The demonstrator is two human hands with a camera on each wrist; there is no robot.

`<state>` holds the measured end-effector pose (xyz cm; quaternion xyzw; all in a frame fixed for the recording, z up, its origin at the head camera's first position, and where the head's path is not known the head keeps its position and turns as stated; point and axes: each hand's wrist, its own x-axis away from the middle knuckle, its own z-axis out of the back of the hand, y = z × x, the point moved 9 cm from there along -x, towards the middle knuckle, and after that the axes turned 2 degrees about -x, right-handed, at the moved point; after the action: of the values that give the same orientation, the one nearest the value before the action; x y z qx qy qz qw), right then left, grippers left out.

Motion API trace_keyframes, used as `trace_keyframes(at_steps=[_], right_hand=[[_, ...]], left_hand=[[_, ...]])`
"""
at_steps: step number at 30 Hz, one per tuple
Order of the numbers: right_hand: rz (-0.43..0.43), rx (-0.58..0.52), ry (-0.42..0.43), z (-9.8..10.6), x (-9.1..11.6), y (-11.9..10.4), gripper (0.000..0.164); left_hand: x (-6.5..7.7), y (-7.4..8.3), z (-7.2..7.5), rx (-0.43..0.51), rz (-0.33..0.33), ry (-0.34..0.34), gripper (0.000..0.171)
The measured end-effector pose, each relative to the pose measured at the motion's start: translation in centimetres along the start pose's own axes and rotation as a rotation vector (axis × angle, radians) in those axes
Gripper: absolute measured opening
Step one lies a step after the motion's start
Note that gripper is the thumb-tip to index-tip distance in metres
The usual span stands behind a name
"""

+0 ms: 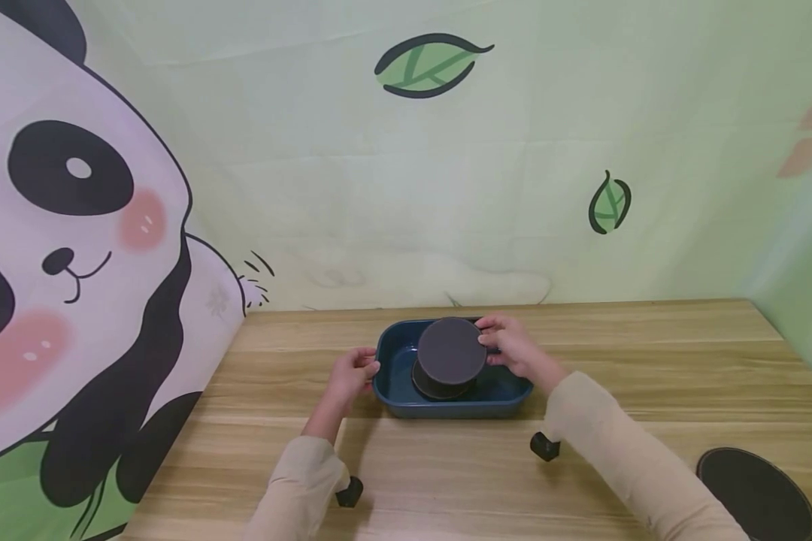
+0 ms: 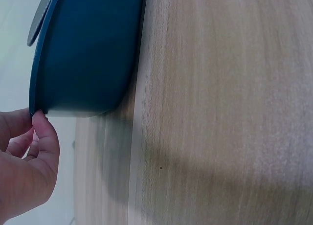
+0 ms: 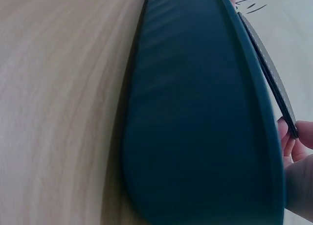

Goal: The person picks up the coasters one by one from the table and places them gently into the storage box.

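L hand (image 1: 352, 373) is pinching the blue tub (image 1: 446, 410) by its left rim, nr the tabletop (image 1: 649, 353)'s back edge, & R hand (image 1: 510, 347) is pinching a dark coaster (image 1: 452, 351) above a 2nd coaster (image 1: 440, 391) lying inside.

PLACE: a staged, decorated setting is showing; the pictures are not telling home from studio | WALLS: creased pale-green printed sheet (image 1: 298, 173) is lining back and sides | PRINTS: cartoon panda (image 1: 88, 278) is filling the left, leaves (image 1: 428, 71) are dotting the green | SURFACE: wood-grain bench (image 1: 440, 477) is meeting the sheet
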<state>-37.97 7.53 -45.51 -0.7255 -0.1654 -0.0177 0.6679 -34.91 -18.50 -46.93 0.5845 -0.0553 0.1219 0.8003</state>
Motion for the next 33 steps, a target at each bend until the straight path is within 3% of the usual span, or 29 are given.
trace_keyframes(at_steps=[19, 33], right_hand=[[-0.083, 0.068, 0.047, -1.0, -1.0, 2.6, 0.031], [-0.13, 0.166, 0.081, -0.8, -1.2, 3.2, 0.031]], left_hand=[[-0.2, -0.1, 0.0, -0.014, -0.008, -0.011, 0.031], [-0.2, -0.1, -0.1, -0.008, 0.004, -0.016, 0.031]])
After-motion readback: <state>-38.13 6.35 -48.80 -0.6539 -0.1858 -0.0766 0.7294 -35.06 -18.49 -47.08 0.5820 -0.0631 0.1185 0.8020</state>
